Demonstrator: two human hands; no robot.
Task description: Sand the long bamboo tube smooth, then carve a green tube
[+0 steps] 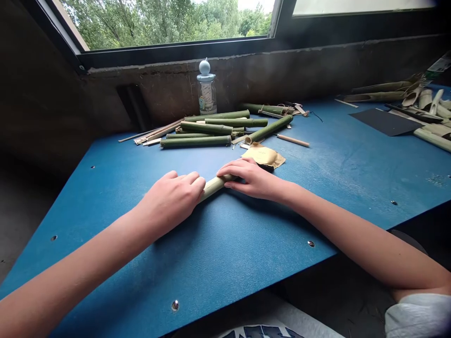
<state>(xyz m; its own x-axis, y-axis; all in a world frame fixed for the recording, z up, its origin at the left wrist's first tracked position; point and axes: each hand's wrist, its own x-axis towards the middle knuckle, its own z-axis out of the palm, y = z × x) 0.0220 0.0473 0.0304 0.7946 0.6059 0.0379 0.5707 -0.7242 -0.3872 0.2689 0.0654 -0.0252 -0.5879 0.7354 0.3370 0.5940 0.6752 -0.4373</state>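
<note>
Both ends of the pale bamboo piece (213, 188) are hidden, one inside the left hand (176, 197) and the other beneath the right hand (250, 178), so only a short stretch shows in the gap between them, just above the blue tabletop (120, 202). The left palm and the tips of its fingers are out of sight too, and whether anything else is tucked in that fist I cannot tell. The left arm reaches in straight from the lower left, knuckles up, with the fingers curled tightly over the piece. The right forearm slants in from the lower right, where a grey sleeve (419, 317) is cut off by the edge; that hand lies palm down, looser and flatter, its fingers laid across the top and its thumb along the near side, gripping lightly. Just beyond the right hand, partly covered by it, is a yellowish folded sheet (260, 155) (something black peeks out from under it, too little to name). Farther past both hands lie green bamboo lengths (195, 142), overlapping too much to count surely, with a clear bottle (207, 96) behind them. Well to the right of the right hand, split bamboo pieces (373, 97) run out of view.
</note>
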